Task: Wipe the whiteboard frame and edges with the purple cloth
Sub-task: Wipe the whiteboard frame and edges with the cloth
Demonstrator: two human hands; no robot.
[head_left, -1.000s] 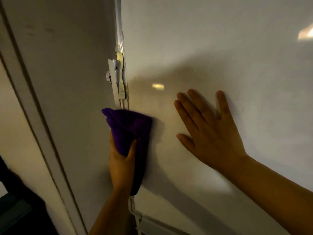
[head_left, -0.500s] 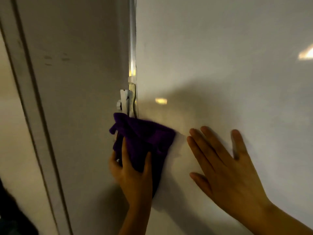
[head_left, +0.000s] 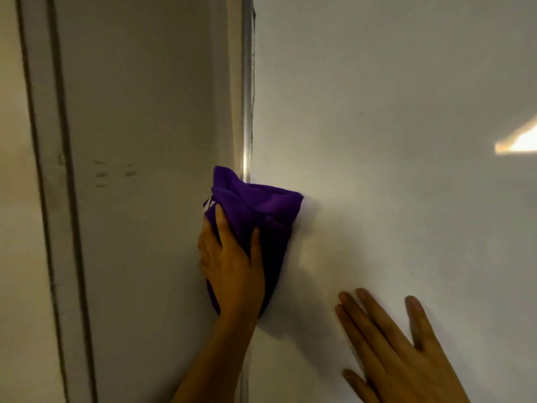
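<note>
The purple cloth [head_left: 257, 210] is bunched over the whiteboard's left metal frame strip [head_left: 247, 82], which runs vertically up the middle of the view. My left hand [head_left: 232, 266] grips the cloth from below and presses it against the frame. The white board surface [head_left: 392, 126] fills the right side. My right hand [head_left: 398, 353] lies flat on the board at the lower right, fingers spread, holding nothing. The bracket on the frame is hidden under the cloth.
Left of the frame is a pale wall panel [head_left: 139, 112] with a few dark scuff marks [head_left: 113, 173]. A raised vertical moulding [head_left: 55, 199] runs down the far left. A bright light reflection [head_left: 520, 141] shows on the board at right.
My left hand has slid the cloth upward along the frame, over the bracket that was visible above it. The view has tilted up, so my right hand sits lower in the picture.
</note>
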